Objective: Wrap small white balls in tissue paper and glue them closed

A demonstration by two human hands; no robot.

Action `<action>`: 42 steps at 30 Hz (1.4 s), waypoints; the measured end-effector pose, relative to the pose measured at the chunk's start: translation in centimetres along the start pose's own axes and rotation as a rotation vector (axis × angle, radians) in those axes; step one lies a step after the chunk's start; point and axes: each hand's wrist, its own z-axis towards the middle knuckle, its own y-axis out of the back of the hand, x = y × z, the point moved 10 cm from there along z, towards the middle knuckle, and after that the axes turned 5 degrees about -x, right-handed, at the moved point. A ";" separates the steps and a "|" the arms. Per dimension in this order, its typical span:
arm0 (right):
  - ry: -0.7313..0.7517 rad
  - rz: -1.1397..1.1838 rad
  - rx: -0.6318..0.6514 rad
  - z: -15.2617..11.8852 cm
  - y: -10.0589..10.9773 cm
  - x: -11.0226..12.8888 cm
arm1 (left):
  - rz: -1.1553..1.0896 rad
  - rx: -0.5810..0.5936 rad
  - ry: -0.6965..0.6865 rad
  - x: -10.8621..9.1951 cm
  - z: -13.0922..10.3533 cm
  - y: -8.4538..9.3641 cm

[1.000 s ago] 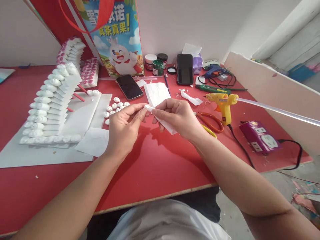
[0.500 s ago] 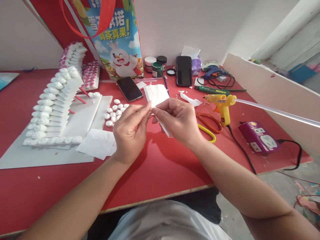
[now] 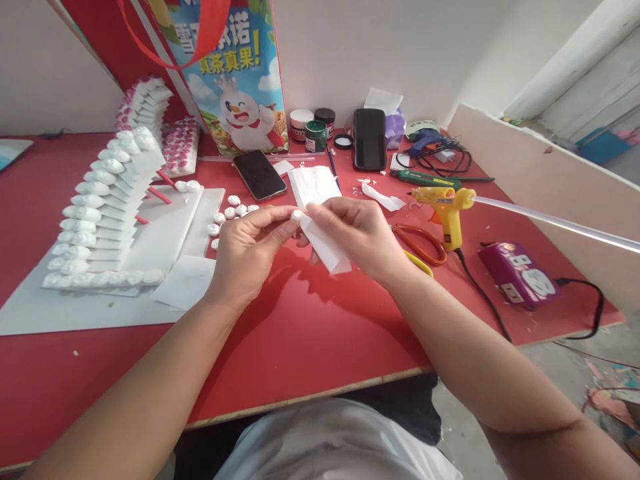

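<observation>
Between my two hands is a white paper strip (image 3: 326,245), its left end rolled into a small round bud. My left hand (image 3: 253,250) pinches the rolled end between thumb and forefinger. The thumb and fingers of my right hand (image 3: 357,233) grip the strip near the roll, and its loose end hangs down below them. Just left of my left hand lie several small white paper rosettes (image 3: 230,213), partly hidden by that hand. A stack of white paper sheets (image 3: 314,183) lies just behind my hands.
To the left stands a curved white model (image 3: 117,223) edged with rosettes, beside loose paper (image 3: 186,280). A yellow glue gun (image 3: 445,207), red-handled tool (image 3: 423,243) and purple box (image 3: 517,273) are at right. Behind are phones (image 3: 260,175), paint jars (image 3: 315,135) and a bag (image 3: 240,87).
The paper strip has turned so its loose end and the rolled bud show more. My left hand has shifted slightly left and its fingers have moved around the roll.
</observation>
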 end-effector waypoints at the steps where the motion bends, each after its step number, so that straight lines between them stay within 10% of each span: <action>1: -0.105 0.090 0.028 0.1 -0.1 -0.8 | 0.005 -0.004 0.000 0.0 0.0 0.0; 9: -0.506 0.585 0.364 -0.8 -3.0 -3.3 | 0.076 0.013 -0.058 -0.6 0.1 0.4; 23: -0.143 0.247 0.224 0.1 -1.9 -0.9 | -0.020 0.017 0.008 -0.3 0.1 0.0; 32: 0.198 -0.339 -0.130 -0.1 0.7 0.9 | -0.030 -0.067 0.030 0.6 -0.4 0.4; 42: 0.238 -0.375 -0.163 -1.0 -0.3 1.8 | 0.382 -0.133 -0.400 -4.3 -1.9 -0.2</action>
